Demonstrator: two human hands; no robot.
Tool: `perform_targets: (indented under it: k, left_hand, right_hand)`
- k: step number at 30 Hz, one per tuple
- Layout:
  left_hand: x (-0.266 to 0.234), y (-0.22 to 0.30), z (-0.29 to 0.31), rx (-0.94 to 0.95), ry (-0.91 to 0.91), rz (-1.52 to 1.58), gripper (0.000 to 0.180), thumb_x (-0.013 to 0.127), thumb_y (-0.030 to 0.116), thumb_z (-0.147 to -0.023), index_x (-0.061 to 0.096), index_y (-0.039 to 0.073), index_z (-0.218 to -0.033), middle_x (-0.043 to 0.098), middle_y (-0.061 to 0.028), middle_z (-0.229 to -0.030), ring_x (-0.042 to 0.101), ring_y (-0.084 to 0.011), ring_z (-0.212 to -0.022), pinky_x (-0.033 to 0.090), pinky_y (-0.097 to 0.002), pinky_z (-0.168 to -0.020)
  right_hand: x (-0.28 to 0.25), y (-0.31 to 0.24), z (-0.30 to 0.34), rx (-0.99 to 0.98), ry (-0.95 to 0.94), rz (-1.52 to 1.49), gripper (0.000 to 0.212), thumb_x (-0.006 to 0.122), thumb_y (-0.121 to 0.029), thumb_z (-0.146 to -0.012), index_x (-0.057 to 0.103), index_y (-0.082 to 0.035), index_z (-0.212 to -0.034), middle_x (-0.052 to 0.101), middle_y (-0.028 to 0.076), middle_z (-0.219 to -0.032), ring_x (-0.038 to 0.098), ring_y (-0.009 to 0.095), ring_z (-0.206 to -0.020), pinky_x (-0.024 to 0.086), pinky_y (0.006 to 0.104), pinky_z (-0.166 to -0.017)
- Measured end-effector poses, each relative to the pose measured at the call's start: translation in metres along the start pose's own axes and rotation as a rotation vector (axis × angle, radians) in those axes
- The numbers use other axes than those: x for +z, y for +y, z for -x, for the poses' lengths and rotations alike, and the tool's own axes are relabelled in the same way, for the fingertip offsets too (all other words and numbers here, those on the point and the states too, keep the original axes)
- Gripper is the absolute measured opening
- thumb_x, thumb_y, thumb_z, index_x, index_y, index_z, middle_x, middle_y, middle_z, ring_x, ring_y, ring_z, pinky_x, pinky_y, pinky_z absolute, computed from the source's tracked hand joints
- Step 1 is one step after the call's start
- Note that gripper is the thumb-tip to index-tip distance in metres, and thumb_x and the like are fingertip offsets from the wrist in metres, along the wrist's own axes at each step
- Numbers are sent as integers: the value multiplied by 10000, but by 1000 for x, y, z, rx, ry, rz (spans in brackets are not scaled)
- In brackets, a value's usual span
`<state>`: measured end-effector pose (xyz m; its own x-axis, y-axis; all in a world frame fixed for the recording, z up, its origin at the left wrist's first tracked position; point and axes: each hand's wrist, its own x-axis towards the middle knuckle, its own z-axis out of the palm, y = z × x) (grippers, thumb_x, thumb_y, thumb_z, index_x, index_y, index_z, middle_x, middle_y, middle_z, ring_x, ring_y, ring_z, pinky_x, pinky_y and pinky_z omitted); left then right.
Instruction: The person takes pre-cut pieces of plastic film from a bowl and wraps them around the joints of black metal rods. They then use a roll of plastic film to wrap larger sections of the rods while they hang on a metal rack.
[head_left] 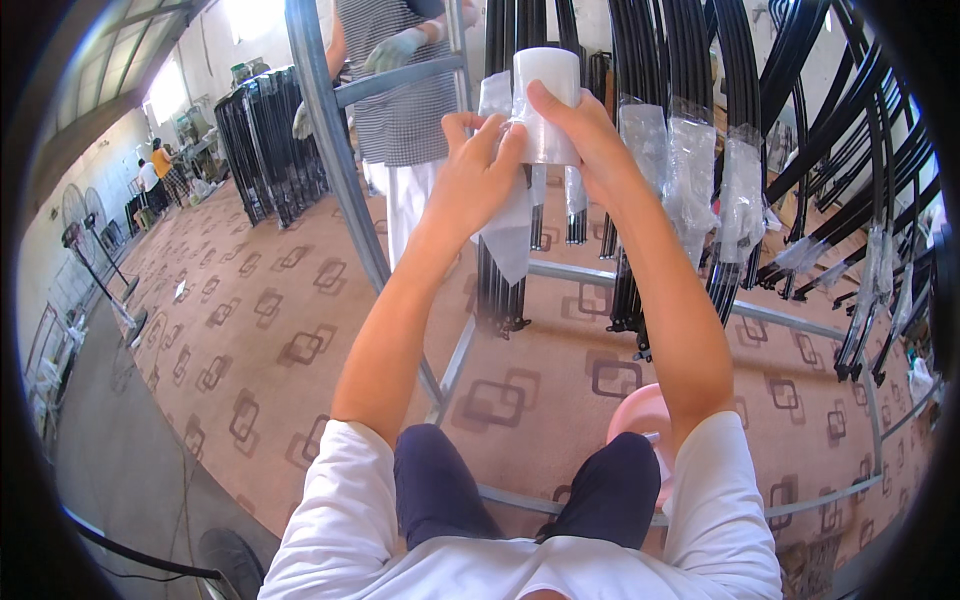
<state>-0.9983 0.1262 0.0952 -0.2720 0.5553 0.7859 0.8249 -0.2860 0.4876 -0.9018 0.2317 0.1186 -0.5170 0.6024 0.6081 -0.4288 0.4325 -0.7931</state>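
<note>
Upright in front of me stands a roll of clear plastic film, gripped from its right side by my right hand. On its left, my left hand has its fingertips pinched together at the film by the roll's edge. Just behind both hands hangs a bundle of black rods. A pale wrapping sheet covers part of that bundle, its lower end tapering to a point. My hands hide the bundle's middle stretch.
More black rod bundles hang to the right, several wrapped in clear film. A metal frame rises at left, with a gloved co-worker behind it. A pink basin sits by my right knee. Fans stand far left.
</note>
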Motion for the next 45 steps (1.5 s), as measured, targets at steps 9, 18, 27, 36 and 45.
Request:
perform_targets:
  k: [9,18,27,36,45]
  left_hand:
    - [18,-30,-16,2,327,222,333,353,255,-876,560,2,-809,519,-161,-841,502,-296,-803,381,-356,-761]
    - [18,-9,-12,-68,520,-32,305,412,213,-867,584,-16,-761,583,-130,-678,548,-247,-622,409,-328,-609]
    - [26,-24,-35,-136,635,-212,263,434,213,-850,546,-14,-778,588,-172,-674,568,-327,-624,419,-384,-579]
    - [31,-49,-53,-732,211,700,309,373,254,-844,559,9,-814,551,-82,-739,534,-168,-625,427,-304,-573]
    - [48,-61,-55,-462,438,440,339,368,193,-856,530,-42,-673,513,-94,-584,476,-169,-542,368,-336,-532]
  right_hand:
    - [-5,2,8,199,35,-554,485,631,-373,-720,498,-49,-1056,550,94,-950,531,192,-886,449,367,-747]
    - [-8,26,12,222,48,-824,534,606,-368,-723,429,-47,-1111,534,129,-932,551,261,-838,463,404,-710]
    - [-11,44,-1,232,47,-768,517,597,-369,-732,437,-36,-1093,540,156,-905,563,257,-792,474,389,-661]
    - [-18,42,-8,268,50,-582,515,610,-367,-724,465,-36,-1091,543,113,-936,553,228,-816,462,372,-693]
    - [-17,53,-15,258,75,-173,531,694,-285,-669,475,30,-1037,550,143,-955,550,202,-898,469,339,-744]
